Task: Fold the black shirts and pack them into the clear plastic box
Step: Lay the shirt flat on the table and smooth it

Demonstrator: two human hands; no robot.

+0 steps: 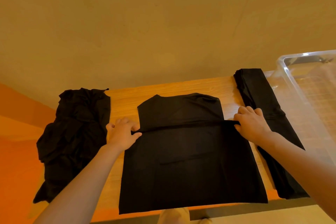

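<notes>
A black shirt (189, 160) lies flat in the middle of the wooden table (125, 100), its sides folded in and a fold edge running across it. My left hand (121, 132) pinches the left end of that fold edge. My right hand (252, 123) pinches the right end. A crumpled pile of black shirts (74, 132) sits at the table's left end. To the right lies a stack of folded black shirts (263, 114). The clear plastic box (309, 87) stands at the far right, and it looks empty.
The table's near edge runs just under the shirt's bottom hem. Beyond the far edge is a plain beige wall. An orange floor shows to the left. My trouser legs show below the table edge.
</notes>
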